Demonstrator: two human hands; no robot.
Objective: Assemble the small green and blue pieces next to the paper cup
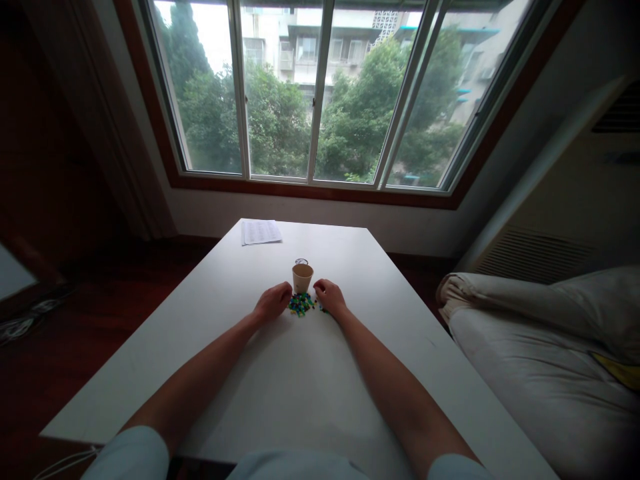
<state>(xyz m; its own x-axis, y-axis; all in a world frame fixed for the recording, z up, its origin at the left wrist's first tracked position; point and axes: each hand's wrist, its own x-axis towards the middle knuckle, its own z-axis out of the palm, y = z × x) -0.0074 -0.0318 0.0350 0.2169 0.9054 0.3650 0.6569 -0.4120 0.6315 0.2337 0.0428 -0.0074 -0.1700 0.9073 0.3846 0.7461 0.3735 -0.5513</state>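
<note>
A brown paper cup [302, 277] stands upright on the white table [305, 387]. In front of it lies a small heap of beads [301, 305], mostly green and blue with some yellow and dark ones. My left hand [274, 300] rests at the heap's left edge, its fingers curled together near the cup. On the other side, my right hand [330, 295] is closed, fingertips close to the cup's right side, with a few loose beads beneath it. Whatever the fingers of either hand may hold is too small or hidden to name.
Some sheets of printed paper [261, 232] lie at the table's far left corner. Just behind the cup is a thin, dark-lined loop [301, 261]. A covered sofa or bed [540, 360] stands to the right, and a wide window [320, 100] is beyond the table.
</note>
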